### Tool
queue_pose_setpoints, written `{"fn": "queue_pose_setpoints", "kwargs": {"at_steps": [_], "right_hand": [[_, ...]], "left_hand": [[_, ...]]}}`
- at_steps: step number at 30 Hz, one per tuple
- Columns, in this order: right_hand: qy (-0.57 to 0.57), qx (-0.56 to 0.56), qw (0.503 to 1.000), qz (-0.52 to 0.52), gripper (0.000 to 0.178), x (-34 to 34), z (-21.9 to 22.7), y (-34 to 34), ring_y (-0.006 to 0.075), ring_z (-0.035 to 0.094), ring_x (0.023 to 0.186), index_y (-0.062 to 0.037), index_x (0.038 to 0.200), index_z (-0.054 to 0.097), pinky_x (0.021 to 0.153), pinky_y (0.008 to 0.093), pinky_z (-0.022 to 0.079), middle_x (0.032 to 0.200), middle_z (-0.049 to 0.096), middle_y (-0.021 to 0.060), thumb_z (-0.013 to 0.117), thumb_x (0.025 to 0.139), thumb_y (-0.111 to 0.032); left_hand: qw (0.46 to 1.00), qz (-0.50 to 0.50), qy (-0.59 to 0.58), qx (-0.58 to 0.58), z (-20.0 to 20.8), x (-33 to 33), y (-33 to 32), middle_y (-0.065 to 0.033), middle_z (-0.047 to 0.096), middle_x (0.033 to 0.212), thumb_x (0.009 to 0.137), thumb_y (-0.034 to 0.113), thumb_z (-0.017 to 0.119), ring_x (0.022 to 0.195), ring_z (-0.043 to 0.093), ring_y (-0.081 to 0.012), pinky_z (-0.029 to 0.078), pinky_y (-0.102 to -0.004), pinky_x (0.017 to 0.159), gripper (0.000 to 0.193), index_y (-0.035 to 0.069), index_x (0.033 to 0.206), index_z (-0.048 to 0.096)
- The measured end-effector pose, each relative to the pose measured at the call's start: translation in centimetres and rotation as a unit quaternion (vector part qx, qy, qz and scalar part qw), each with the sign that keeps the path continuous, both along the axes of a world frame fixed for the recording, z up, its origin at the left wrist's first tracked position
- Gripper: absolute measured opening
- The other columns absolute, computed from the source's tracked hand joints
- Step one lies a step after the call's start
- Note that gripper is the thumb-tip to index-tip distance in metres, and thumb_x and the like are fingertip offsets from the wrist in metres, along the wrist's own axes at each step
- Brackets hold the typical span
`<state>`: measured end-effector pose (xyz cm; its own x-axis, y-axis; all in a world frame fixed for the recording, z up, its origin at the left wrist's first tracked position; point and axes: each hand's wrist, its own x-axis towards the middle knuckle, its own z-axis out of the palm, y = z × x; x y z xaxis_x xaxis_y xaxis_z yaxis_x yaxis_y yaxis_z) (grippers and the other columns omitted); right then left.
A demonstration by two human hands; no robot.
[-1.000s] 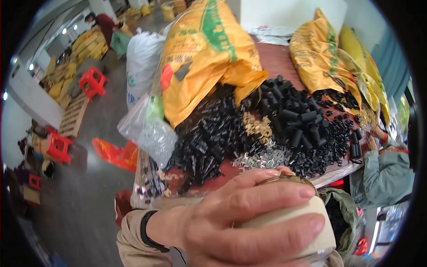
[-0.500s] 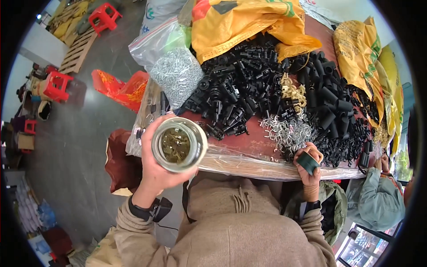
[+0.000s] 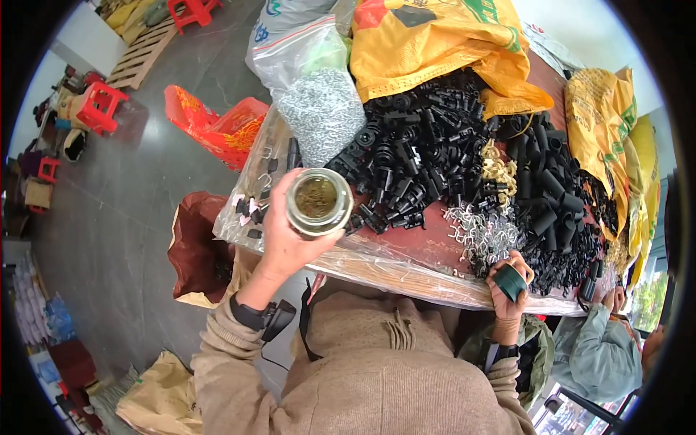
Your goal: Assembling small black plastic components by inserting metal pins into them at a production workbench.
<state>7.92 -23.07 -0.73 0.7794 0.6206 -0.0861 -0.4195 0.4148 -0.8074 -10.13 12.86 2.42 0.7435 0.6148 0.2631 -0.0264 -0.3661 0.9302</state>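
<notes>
My left hand is wrapped round an uncapped glass jar, raised over the table's near left corner. Yellowish liquid with brown leaf-like bits shows through its round mouth. In my right hand is a dark green lid, gripped by the fingers at the table's front edge. Just beyond that hand lies a heap of silvery bent-wire hooks. Black plastic parts are piled in the middle of the table, with black tubes to their right and tan clip-like pieces between.
A clear bag of small metal pieces and a yellow woven sack stand at the back. On the floor to the left are a red bag and an open brown sack. At right, a person in a grey-green jacket works at the table.
The jar sits lower and farther from the camera, still in my left hand. My right hand keeps the lid at the table edge. The whole view has shifted slightly.
</notes>
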Motion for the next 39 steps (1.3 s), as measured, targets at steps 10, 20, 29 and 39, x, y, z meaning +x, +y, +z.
{"fn": "queue_pose_setpoints", "kwargs": {"at_steps": [10, 20, 29, 39], "right_hand": [[0.014, 0.021, 1.0, 0.013, 0.088, 0.0, 0.2, 0.0, 0.0265, 0.05, 0.092, -0.0038, 0.128, 0.019, 0.074, 0.0337, 0.045, 0.104, 0.046, 0.0156, 0.072, 0.065, -0.034], [0.028, 0.012, 1.0, 0.004, 0.087, 0.2, 0.1, 0.2, 0.0281, 0.051, 0.094, -0.0039, 0.128, 0.019, 0.075, 0.0355, 0.046, 0.104, 0.045, 0.0162, 0.072, 0.066, -0.032], [0.035, 0.003, 0.999, -0.005, 0.089, 0.4, 0.2, 0.2, 0.027, 0.05, 0.093, -0.0043, 0.128, 0.02, 0.073, 0.032, 0.045, 0.105, 0.046, 0.0159, 0.073, 0.064, -0.034], [-0.006, -0.026, 1.0, -0.013, 0.088, -0.3, 0.4, 0.4, 0.0267, 0.051, 0.092, -0.004, 0.128, 0.02, 0.074, 0.0326, 0.045, 0.104, 0.046, 0.0156, 0.073, 0.064, -0.035]], "left_hand": [[0.999, 0.011, 0.012, 0.033, -1.2, 1.1, -0.3, -0.0142, 0.048, 0.111, 0.054, 0.014, 0.076, 0.103, 0.049, -0.0225, 0.038, -0.0333, 0.09, 0.085, -0.001, 0.123, 0.029], [0.996, 0.06, 0.035, 0.051, -1.4, 1.5, 0.2, -0.0135, 0.049, 0.111, 0.054, 0.013, 0.078, 0.102, 0.049, -0.0207, 0.038, -0.0324, 0.089, 0.084, -0.001, 0.122, 0.03], [0.991, 0.069, 0.05, 0.102, -1.1, 2.0, -0.3, -0.0191, 0.043, 0.113, 0.054, 0.014, 0.077, 0.104, 0.046, -0.0318, 0.038, -0.0368, 0.088, 0.082, 0.0, 0.121, 0.031], [0.983, 0.093, 0.079, 0.136, -0.8, 0.9, -1.4, -0.0203, 0.043, 0.113, 0.055, 0.016, 0.077, 0.105, 0.045, -0.0343, 0.038, -0.0381, 0.089, 0.082, -0.001, 0.121, 0.031]]}}
